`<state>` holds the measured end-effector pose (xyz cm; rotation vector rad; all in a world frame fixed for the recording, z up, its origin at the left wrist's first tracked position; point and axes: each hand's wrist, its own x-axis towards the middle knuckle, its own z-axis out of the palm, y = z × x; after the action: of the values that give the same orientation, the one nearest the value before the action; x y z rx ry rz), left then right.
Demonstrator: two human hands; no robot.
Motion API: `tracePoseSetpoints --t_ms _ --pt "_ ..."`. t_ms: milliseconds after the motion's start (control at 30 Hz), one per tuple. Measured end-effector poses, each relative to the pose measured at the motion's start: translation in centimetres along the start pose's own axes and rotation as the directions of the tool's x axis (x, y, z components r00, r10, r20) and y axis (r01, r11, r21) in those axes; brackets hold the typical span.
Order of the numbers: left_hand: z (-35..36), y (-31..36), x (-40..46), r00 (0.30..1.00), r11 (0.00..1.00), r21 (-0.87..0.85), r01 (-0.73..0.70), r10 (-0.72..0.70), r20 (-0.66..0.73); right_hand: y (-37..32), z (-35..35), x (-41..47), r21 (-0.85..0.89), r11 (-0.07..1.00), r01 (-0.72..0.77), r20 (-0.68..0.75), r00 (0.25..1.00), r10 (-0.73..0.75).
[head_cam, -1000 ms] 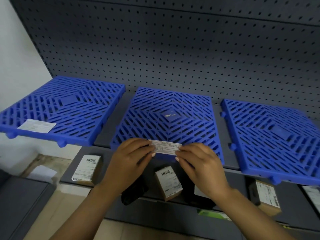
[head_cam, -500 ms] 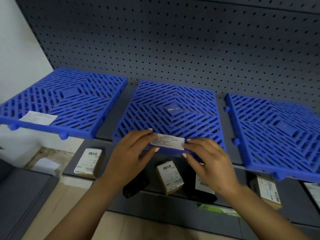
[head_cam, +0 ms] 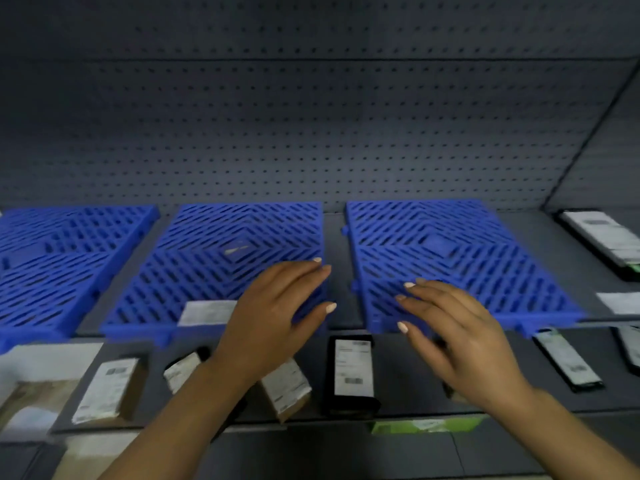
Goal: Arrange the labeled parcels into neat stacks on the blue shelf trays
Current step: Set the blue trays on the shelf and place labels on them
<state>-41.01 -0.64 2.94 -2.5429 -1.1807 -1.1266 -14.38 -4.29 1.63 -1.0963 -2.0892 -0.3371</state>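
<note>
Three blue slatted trays lie side by side on the upper shelf: the left tray (head_cam: 62, 258), the middle tray (head_cam: 214, 258) and the right tray (head_cam: 460, 251). A white label (head_cam: 207, 312) sits on the middle tray's front edge. My left hand (head_cam: 273, 317) hovers over the middle tray's right front corner, fingers straight, holding nothing. My right hand (head_cam: 457, 334) is spread over the right tray's front left corner, also empty. On the lower shelf lie a brown labeled parcel (head_cam: 107, 389), another brown parcel (head_cam: 287, 389) and a black labeled parcel (head_cam: 353, 372). The frame is motion-blurred.
More black labeled parcels lie at the right: one on the upper shelf (head_cam: 606, 237) and one on the lower shelf (head_cam: 568, 362). A loose white label (head_cam: 620, 302) lies right of the right tray. A green item (head_cam: 426, 424) shows below. Grey pegboard (head_cam: 311, 133) backs the shelf.
Both hands have let go of the white label, which now stays on the middle tray's front edge. The hands and the view have shifted to the right, toward the right tray.
</note>
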Motion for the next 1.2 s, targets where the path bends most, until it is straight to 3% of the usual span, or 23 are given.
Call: tracePoseSetpoints --t_ms 400,567,833,967,1200 --pt "16.2 18.8 12.6 0.975 0.990 -0.096 -0.102 0.119 0.185 18.7 -15.0 -11.8 -0.174 0.964 -0.200 -0.067 0.979 0.191" --pt "22.1 24.9 15.6 0.964 0.991 -0.113 -0.067 0.094 0.249 25.7 -18.4 -15.4 -0.170 0.962 -0.216 -0.024 0.976 0.215" --pt "28.3 29.4 17.2 0.942 0.998 0.034 -0.059 0.045 0.332 33.5 -17.7 -18.8 -0.059 0.980 -0.190 0.063 0.979 0.194" --pt "29.8 30.2 16.9 0.935 0.990 0.118 -0.077 0.031 0.354 35.2 -16.2 -19.1 0.006 0.989 -0.149 0.082 0.986 0.148" --pt "30.5 30.8 16.3 0.947 0.985 0.118 -0.129 0.087 0.309 36.2 -14.7 -19.4 0.040 0.995 -0.089 0.079 0.993 0.086"
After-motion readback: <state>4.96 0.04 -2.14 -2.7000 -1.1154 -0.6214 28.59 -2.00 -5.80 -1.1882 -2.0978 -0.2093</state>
